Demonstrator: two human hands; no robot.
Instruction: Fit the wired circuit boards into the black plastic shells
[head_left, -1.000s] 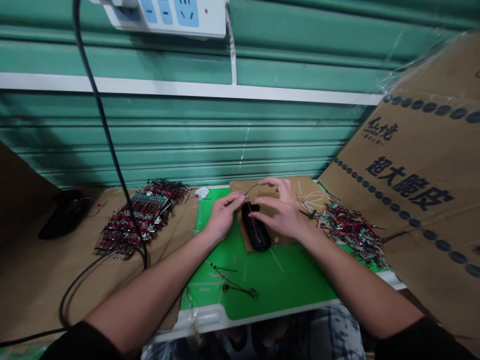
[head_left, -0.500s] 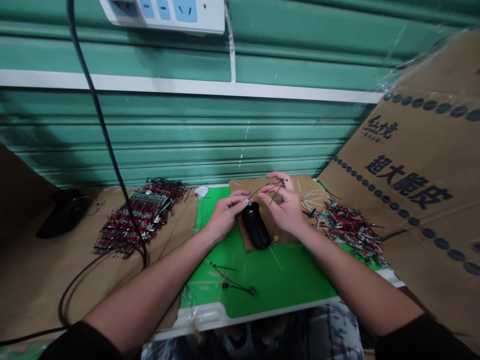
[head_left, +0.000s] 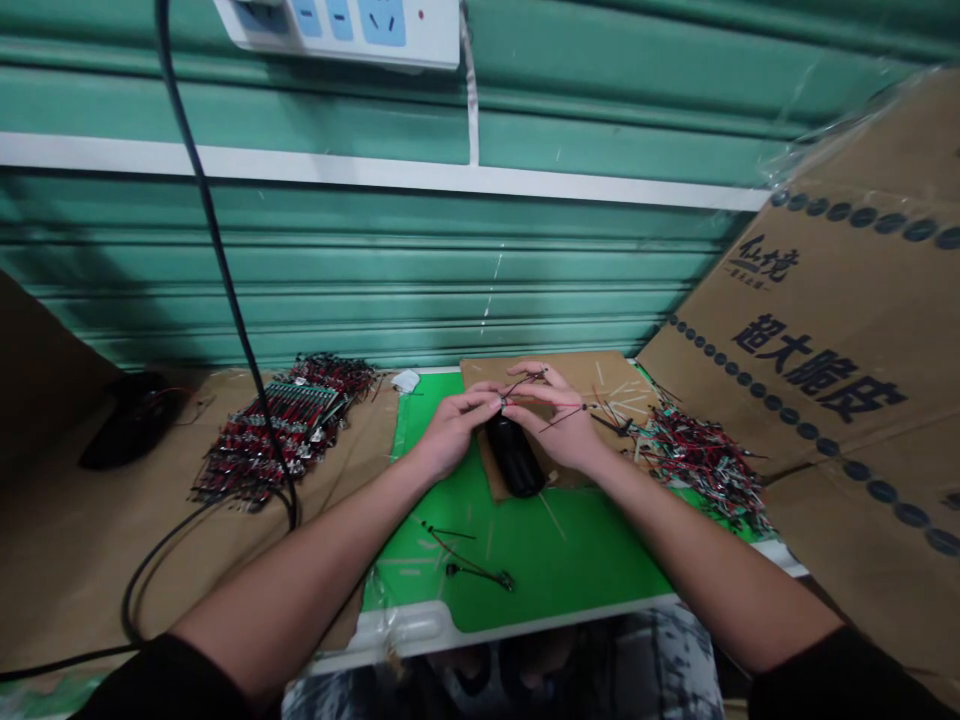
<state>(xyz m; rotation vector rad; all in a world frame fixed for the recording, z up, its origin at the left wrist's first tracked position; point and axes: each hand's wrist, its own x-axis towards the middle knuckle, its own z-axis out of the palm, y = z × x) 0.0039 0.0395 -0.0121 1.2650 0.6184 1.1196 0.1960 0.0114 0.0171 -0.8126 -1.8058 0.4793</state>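
Observation:
My left hand (head_left: 453, 428) pinches one end of a thin red and black wire piece (head_left: 526, 378) above a black cylindrical object (head_left: 514, 458). Close against it, my right hand (head_left: 564, 425) also grips the wire piece, with fingertips meeting those of my left hand and dark wire ends sticking out past the fingers. The black object lies on a cardboard sheet (head_left: 491, 478) on the green board (head_left: 570, 560). Another wire piece (head_left: 480, 572) rests on the board nearer to me.
Left, on cardboard, lies a neat heap of wire pieces (head_left: 274, 430), with a black cable (head_left: 225, 260) hanging before it and a black object (head_left: 131, 425) beyond. A loose wire pile (head_left: 701, 455) and a large carton (head_left: 840, 330) stand right. A power strip (head_left: 345, 30) is above.
My right hand has moved left to meet my left hand, and the wire piece between them has shifted. The whole view has moved slightly.

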